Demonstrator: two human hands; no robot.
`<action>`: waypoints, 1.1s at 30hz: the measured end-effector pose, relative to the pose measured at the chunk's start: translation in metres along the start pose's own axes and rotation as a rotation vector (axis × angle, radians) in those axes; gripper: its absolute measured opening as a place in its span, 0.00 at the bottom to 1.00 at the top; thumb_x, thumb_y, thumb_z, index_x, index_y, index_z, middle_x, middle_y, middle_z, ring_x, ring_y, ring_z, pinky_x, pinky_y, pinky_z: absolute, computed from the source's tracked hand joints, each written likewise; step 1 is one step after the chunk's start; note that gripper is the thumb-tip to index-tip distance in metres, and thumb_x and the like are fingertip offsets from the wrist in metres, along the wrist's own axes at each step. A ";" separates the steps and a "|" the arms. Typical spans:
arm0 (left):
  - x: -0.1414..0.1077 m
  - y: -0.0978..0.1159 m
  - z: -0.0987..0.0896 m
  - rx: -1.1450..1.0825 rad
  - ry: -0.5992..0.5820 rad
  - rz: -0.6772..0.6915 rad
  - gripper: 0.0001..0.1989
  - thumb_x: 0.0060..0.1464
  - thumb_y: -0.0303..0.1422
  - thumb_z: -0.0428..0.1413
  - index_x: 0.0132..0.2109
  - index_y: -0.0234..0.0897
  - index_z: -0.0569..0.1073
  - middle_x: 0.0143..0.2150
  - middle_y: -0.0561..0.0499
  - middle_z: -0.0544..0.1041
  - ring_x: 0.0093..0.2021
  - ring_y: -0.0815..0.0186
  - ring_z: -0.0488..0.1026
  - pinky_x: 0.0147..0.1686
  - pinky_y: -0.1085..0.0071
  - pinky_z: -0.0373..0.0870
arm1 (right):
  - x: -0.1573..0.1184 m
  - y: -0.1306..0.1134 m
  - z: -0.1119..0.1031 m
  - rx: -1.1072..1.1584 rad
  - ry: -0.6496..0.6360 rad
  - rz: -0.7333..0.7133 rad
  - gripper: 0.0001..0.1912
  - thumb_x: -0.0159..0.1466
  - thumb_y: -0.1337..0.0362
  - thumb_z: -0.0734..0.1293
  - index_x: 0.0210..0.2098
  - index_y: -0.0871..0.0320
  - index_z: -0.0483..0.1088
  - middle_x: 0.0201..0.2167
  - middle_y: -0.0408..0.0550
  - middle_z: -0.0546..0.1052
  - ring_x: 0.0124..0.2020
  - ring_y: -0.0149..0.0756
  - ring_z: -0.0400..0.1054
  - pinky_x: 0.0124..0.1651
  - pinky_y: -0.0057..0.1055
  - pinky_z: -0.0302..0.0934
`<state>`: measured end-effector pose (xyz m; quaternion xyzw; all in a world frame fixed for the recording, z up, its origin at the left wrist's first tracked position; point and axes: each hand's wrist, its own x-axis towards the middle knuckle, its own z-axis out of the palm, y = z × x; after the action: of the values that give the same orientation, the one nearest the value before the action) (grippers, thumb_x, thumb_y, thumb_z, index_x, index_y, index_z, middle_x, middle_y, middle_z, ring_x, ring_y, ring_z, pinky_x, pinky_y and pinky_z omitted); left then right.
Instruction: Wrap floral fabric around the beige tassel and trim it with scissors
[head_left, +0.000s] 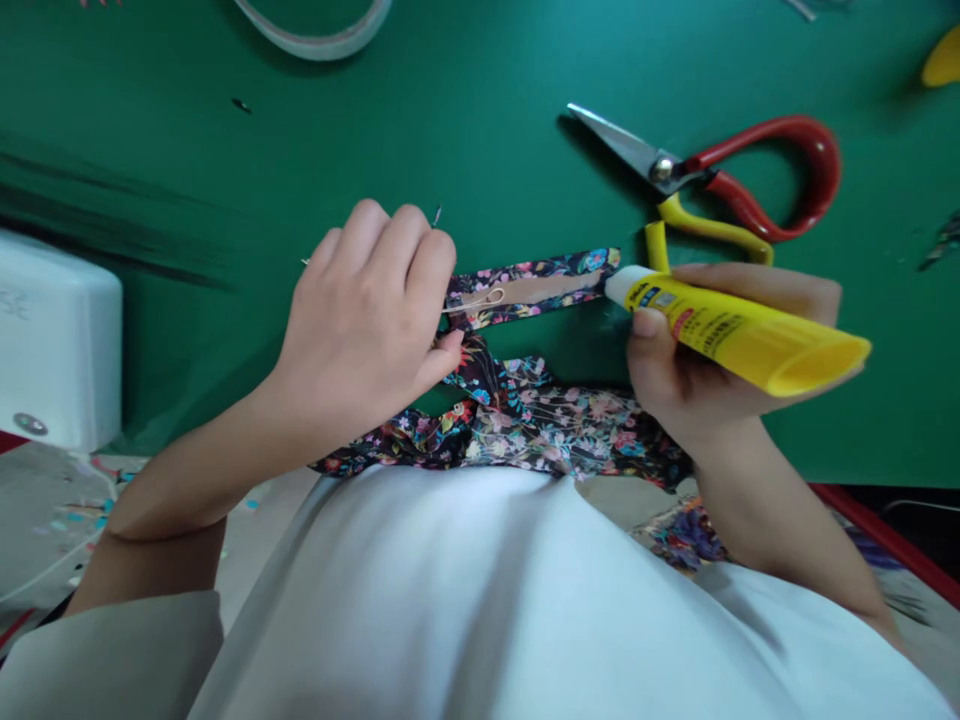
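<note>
My left hand [367, 310] is closed over the left end of a dark floral fabric strip [547, 268]. The strip's beige middle shows, and a thin pale cord with a looped end [493, 296] lies on it, coming from under my fingers. My fingertips are hidden. In my right hand [667, 370] is a yellow glue tube [739, 335], tilted so its white nozzle meets the strip's right end. More gathered floral fabric [555, 425] lies below, between my hands and against my shirt.
Scissors [664, 170] with red and yellow handles lie beyond the tube on the green table [480, 120]. A roll of tape [322, 40] is at the far edge of view. A white box-shaped device [60, 340] stands at left. A yellow object [943, 60] shows at top right.
</note>
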<state>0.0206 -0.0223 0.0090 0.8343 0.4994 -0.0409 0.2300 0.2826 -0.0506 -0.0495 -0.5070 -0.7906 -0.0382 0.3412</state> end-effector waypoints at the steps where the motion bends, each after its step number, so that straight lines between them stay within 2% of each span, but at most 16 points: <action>1: 0.000 0.000 0.000 0.009 -0.007 0.003 0.12 0.61 0.38 0.50 0.45 0.34 0.68 0.47 0.37 0.71 0.50 0.44 0.67 0.46 0.48 0.66 | -0.002 0.003 0.000 0.018 0.066 -0.019 0.12 0.60 0.59 0.68 0.39 0.61 0.72 0.31 0.45 0.77 0.23 0.26 0.70 0.20 0.23 0.56; 3: 0.000 0.000 0.000 0.034 -0.016 0.009 0.13 0.61 0.39 0.50 0.46 0.33 0.67 0.48 0.37 0.71 0.50 0.44 0.67 0.46 0.48 0.67 | -0.003 0.008 0.001 0.048 0.150 -0.048 0.11 0.58 0.60 0.69 0.37 0.61 0.74 0.31 0.45 0.77 0.26 0.26 0.71 0.23 0.23 0.60; 5: -0.001 0.001 -0.001 0.050 -0.012 0.009 0.13 0.61 0.38 0.50 0.46 0.33 0.67 0.48 0.37 0.71 0.50 0.45 0.67 0.46 0.47 0.67 | -0.003 0.011 0.001 0.084 0.163 -0.034 0.11 0.57 0.61 0.69 0.37 0.61 0.75 0.33 0.45 0.78 0.28 0.27 0.72 0.27 0.24 0.62; 11: -0.002 -0.001 0.000 0.059 0.023 0.015 0.11 0.60 0.37 0.52 0.46 0.36 0.67 0.47 0.41 0.71 0.50 0.48 0.69 0.46 0.50 0.69 | 0.012 0.007 -0.002 0.099 -0.074 -0.006 0.12 0.60 0.61 0.68 0.40 0.61 0.74 0.34 0.49 0.81 0.34 0.35 0.77 0.36 0.30 0.69; 15: -0.002 -0.002 0.000 0.035 0.025 0.031 0.10 0.60 0.36 0.52 0.45 0.35 0.67 0.46 0.39 0.71 0.49 0.48 0.69 0.46 0.49 0.70 | 0.024 0.006 -0.003 0.065 -0.193 -0.129 0.09 0.62 0.62 0.67 0.39 0.62 0.72 0.35 0.51 0.82 0.32 0.33 0.76 0.35 0.30 0.68; 18: -0.002 -0.002 0.001 0.010 0.039 0.036 0.10 0.58 0.35 0.54 0.45 0.36 0.67 0.46 0.41 0.71 0.50 0.49 0.69 0.48 0.50 0.69 | 0.032 0.005 -0.001 0.095 -0.235 -0.207 0.07 0.64 0.62 0.66 0.38 0.60 0.69 0.36 0.48 0.82 0.31 0.31 0.73 0.34 0.31 0.65; 22: -0.001 -0.001 0.004 -0.005 0.045 0.010 0.11 0.56 0.35 0.56 0.45 0.37 0.66 0.45 0.44 0.71 0.52 0.48 0.68 0.51 0.49 0.69 | 0.039 -0.002 0.004 0.172 -0.309 -0.187 0.09 0.67 0.59 0.63 0.42 0.58 0.67 0.38 0.43 0.80 0.28 0.28 0.66 0.31 0.31 0.60; 26: -0.001 0.000 0.005 -0.034 0.043 -0.005 0.12 0.55 0.35 0.57 0.45 0.37 0.66 0.46 0.44 0.70 0.54 0.48 0.68 0.53 0.47 0.68 | 0.043 -0.011 0.009 0.284 -0.361 -0.169 0.10 0.67 0.58 0.63 0.43 0.56 0.66 0.35 0.43 0.78 0.27 0.30 0.61 0.28 0.33 0.56; 33: -0.002 0.000 0.005 -0.019 0.075 0.017 0.12 0.55 0.35 0.57 0.44 0.35 0.66 0.45 0.44 0.71 0.53 0.49 0.69 0.52 0.48 0.69 | 0.048 -0.020 0.014 0.343 -0.414 -0.169 0.09 0.65 0.60 0.66 0.43 0.56 0.65 0.32 0.43 0.76 0.27 0.33 0.59 0.29 0.34 0.57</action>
<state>0.0201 -0.0257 0.0050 0.8373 0.5008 -0.0028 0.2194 0.2464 -0.0171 -0.0267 -0.3712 -0.8779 0.1723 0.2487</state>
